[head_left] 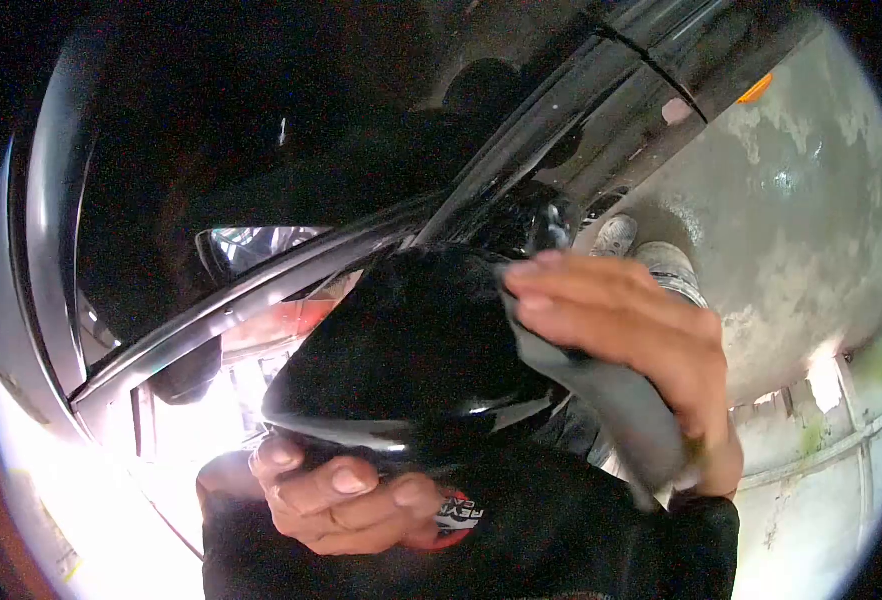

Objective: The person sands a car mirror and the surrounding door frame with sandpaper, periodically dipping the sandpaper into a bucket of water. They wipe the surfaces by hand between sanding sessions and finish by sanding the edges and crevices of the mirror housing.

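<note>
A glossy black car side mirror (411, 340) fills the middle of the view. Curled under its lower edge is my left hand (346, 500), its fingertips bent against the housing. My right hand (626, 335) presses a grey cloth (611, 400) to the right side of the mirror, fingers together. The cloth hangs down from under the palm toward my wrist. Part of the right hand is smeared by motion.
The dark car door with its window trim (251, 290) runs along the upper left. Shoes (616, 235) stand on the wet concrete floor (761, 240). A black shirt (551, 540) with a round logo is below, and an orange object (756, 90) lies at the upper right.
</note>
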Motion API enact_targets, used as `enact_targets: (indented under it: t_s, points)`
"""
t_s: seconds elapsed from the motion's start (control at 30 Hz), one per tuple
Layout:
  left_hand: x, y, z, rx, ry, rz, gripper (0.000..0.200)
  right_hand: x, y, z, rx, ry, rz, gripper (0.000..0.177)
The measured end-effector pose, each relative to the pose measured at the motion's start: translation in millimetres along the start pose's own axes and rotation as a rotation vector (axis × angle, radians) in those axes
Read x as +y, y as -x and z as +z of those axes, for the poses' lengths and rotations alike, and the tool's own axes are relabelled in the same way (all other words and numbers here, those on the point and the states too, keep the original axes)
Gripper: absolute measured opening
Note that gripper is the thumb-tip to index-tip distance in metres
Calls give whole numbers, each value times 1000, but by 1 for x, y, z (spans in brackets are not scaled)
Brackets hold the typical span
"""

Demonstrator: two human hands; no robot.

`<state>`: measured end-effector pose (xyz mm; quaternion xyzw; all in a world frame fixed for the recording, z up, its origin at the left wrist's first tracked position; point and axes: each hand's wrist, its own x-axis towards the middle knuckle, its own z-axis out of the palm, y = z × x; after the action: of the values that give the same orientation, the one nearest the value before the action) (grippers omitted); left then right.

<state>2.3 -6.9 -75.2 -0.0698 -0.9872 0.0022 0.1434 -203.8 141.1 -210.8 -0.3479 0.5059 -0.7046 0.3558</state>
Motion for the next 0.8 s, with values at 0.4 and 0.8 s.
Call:
enact_targets:
  t_s: [0.4,0.8]
  points:
    - [-8,-18,-15,-166,62,71,16,-21,-43,0,-266,-61,-191,41]
    - [-30,-21,-32,-319,227,245,21,-60,-74,10,-497,11,-206,33]
